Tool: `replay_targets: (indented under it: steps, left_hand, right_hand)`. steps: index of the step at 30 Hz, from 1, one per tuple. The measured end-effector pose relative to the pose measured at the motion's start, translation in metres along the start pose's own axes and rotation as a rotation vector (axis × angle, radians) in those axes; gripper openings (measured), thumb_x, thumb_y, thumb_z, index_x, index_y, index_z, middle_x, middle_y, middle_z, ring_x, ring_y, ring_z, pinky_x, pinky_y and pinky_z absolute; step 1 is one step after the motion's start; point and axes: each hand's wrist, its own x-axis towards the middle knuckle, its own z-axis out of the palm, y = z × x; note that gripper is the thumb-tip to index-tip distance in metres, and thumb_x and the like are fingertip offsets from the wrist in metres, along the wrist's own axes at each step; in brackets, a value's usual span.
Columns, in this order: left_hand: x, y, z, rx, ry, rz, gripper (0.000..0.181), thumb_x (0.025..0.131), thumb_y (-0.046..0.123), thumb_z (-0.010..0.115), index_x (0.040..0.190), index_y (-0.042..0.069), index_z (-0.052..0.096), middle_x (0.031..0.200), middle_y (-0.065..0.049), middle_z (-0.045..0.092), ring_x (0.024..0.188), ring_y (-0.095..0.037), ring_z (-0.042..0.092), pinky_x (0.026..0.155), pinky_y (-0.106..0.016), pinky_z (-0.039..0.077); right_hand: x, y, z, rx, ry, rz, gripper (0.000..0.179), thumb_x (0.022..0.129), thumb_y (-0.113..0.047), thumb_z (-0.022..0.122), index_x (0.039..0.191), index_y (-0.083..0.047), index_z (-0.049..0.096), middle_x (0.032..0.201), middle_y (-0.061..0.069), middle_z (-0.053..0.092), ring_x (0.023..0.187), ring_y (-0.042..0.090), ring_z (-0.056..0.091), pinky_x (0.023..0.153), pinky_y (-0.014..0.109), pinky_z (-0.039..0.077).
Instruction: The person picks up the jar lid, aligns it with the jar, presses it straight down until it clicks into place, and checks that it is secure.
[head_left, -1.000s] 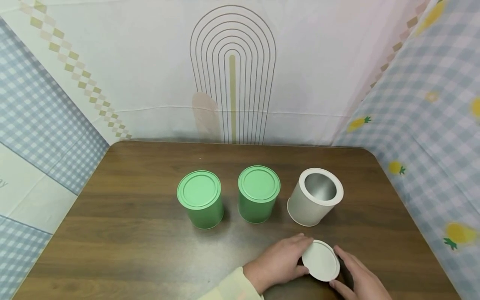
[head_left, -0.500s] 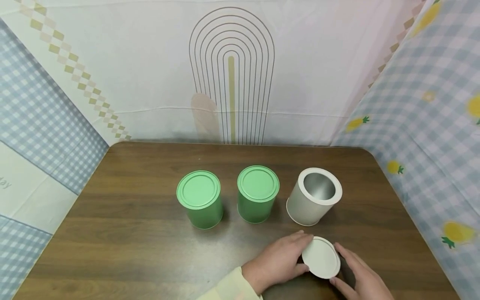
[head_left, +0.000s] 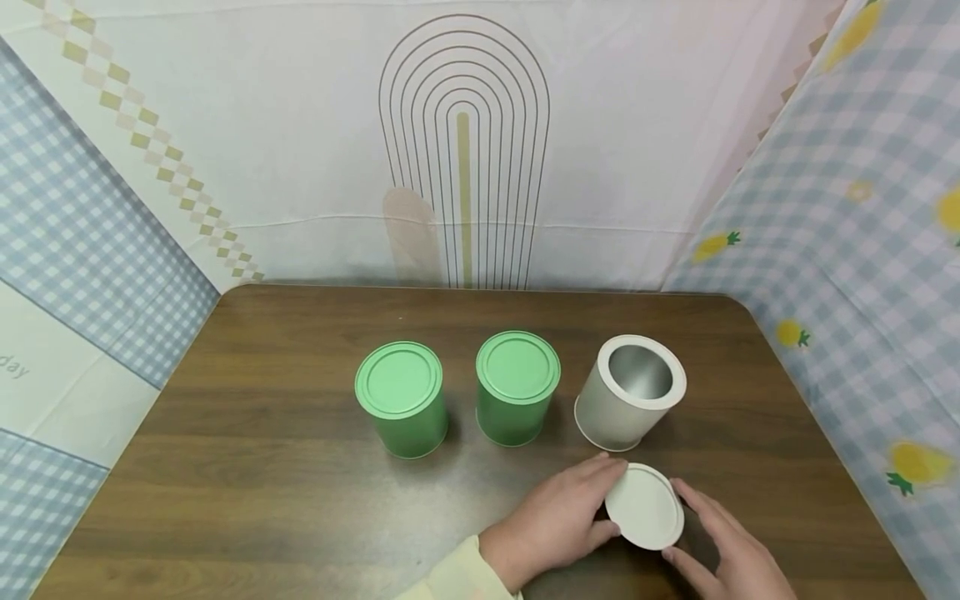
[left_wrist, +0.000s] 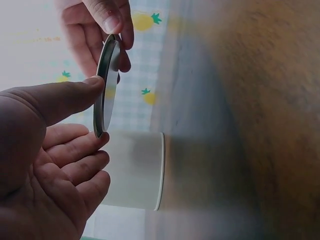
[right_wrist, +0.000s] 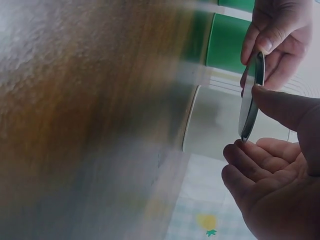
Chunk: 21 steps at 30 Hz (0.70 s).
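Between both hands is a round white lid (head_left: 645,507), lifted above the table in front of an uncovered white can (head_left: 618,408). My left hand (head_left: 558,517) pinches its left edge with thumb and fingertips. On the opposite edge, my right hand (head_left: 731,546) pinches it the same way. The left wrist view shows the lid (left_wrist: 106,87) edge-on, thumb against its rim and fingertips at the far side. In the right wrist view, the lid (right_wrist: 251,97) stands clear of the tabletop. The can's mouth faces up, its inside silvery.
Two green cans with green lids on, one at left (head_left: 405,400) and one in the middle (head_left: 517,387), stand in a row with the white can on the brown wooden table (head_left: 262,467). Patterned cloth (head_left: 322,125) hangs behind the table and along both sides.
The lid and both hands have shifted slightly away from me, toward the white can. Both hands keep their hold on the lid, and the cans stay in place.
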Motion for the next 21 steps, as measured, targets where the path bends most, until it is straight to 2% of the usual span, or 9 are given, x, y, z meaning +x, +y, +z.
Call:
replay_targets:
  steps: [4, 6, 8, 11, 13, 14, 16, 18, 21]
  left_hand:
    - [0.0, 0.0, -0.003, -0.015, 0.011, 0.002, 0.067, 0.088, 0.029, 0.079, 0.144, 0.007, 0.05, 0.145, -0.002, 0.055, 0.138, -0.014, 0.048, 0.11, -0.021, 0.038]
    - [0.0, 0.0, -0.005, -0.027, 0.013, -0.001, 0.068, 0.088, 0.029, 0.079, 0.145, 0.007, 0.05, 0.146, -0.002, 0.055, 0.138, -0.013, 0.047, 0.11, -0.021, 0.038]
    - [0.0, 0.001, -0.008, -0.037, 0.017, -0.005, 0.068, 0.088, 0.029, 0.079, 0.146, 0.008, 0.049, 0.147, -0.001, 0.054, 0.139, -0.012, 0.046, 0.11, -0.021, 0.038]
    - [0.0, 0.002, -0.013, -0.05, 0.032, -0.011, 0.068, 0.089, 0.029, 0.079, 0.146, 0.009, 0.049, 0.147, 0.001, 0.054, 0.139, -0.011, 0.046, 0.11, -0.021, 0.039]
    - [-0.001, 0.002, -0.016, -0.055, 0.042, -0.013, 0.068, 0.088, 0.03, 0.079, 0.146, 0.009, 0.049, 0.147, 0.001, 0.054, 0.139, -0.011, 0.046, 0.11, -0.022, 0.039]
    - [-0.001, 0.002, -0.017, -0.056, 0.046, -0.014, 0.068, 0.088, 0.03, 0.079, 0.146, 0.009, 0.049, 0.146, 0.001, 0.054, 0.139, -0.011, 0.046, 0.11, -0.022, 0.04]
    - [-0.001, 0.002, -0.018, -0.057, 0.053, -0.012, 0.068, 0.088, 0.03, 0.079, 0.146, 0.009, 0.05, 0.146, 0.001, 0.054, 0.138, -0.011, 0.046, 0.11, -0.023, 0.04]
    - [-0.001, 0.002, -0.02, -0.057, 0.059, -0.008, 0.068, 0.089, 0.03, 0.078, 0.146, 0.009, 0.05, 0.146, 0.001, 0.055, 0.138, -0.011, 0.046, 0.11, -0.023, 0.039]
    - [-0.002, 0.002, -0.022, -0.058, 0.064, 0.0, 0.068, 0.089, 0.03, 0.078, 0.147, 0.009, 0.049, 0.146, 0.001, 0.054, 0.139, -0.012, 0.046, 0.111, -0.022, 0.038]
  right_hand:
    - [0.001, -0.002, -0.002, 0.002, 0.006, 0.001, 0.086, 0.069, -0.017, 0.092, 0.144, -0.007, 0.051, 0.132, 0.016, 0.062, 0.109, 0.039, 0.064, 0.075, 0.052, 0.057]
    - [0.001, -0.003, -0.004, -0.003, 0.021, 0.002, 0.088, 0.068, -0.018, 0.093, 0.144, -0.01, 0.051, 0.132, 0.013, 0.062, 0.109, 0.032, 0.065, 0.075, 0.046, 0.058]
    - [0.002, -0.004, -0.006, 0.008, 0.04, 0.001, 0.089, 0.067, -0.018, 0.094, 0.145, -0.013, 0.051, 0.133, 0.01, 0.062, 0.111, 0.02, 0.064, 0.078, 0.03, 0.058]
    - [0.002, -0.006, -0.009, 0.031, 0.058, 0.006, 0.092, 0.067, -0.016, 0.094, 0.147, -0.016, 0.05, 0.134, 0.009, 0.062, 0.112, 0.018, 0.063, 0.082, 0.009, 0.048]
    - [0.003, -0.007, -0.011, 0.045, 0.059, 0.01, 0.093, 0.067, -0.015, 0.094, 0.148, -0.018, 0.049, 0.136, 0.009, 0.061, 0.113, 0.017, 0.063, 0.084, 0.0, 0.039]
    - [0.003, -0.008, -0.011, 0.042, 0.059, 0.013, 0.093, 0.067, -0.016, 0.094, 0.149, -0.019, 0.049, 0.136, 0.009, 0.061, 0.114, 0.017, 0.062, 0.084, -0.001, 0.038]
    - [0.003, -0.009, -0.013, 0.055, 0.066, 0.004, 0.093, 0.067, -0.014, 0.094, 0.149, -0.019, 0.049, 0.137, 0.01, 0.061, 0.118, 0.003, 0.057, 0.086, -0.004, 0.033]
    - [0.004, -0.009, -0.014, 0.066, 0.075, -0.007, 0.094, 0.066, -0.012, 0.093, 0.149, -0.019, 0.049, 0.137, 0.011, 0.061, 0.12, -0.013, 0.045, 0.087, -0.005, 0.032]
    - [0.004, -0.01, -0.015, 0.107, 0.089, -0.029, 0.095, 0.066, -0.009, 0.093, 0.149, -0.019, 0.049, 0.137, 0.012, 0.06, 0.12, -0.025, 0.03, 0.089, -0.005, 0.03]
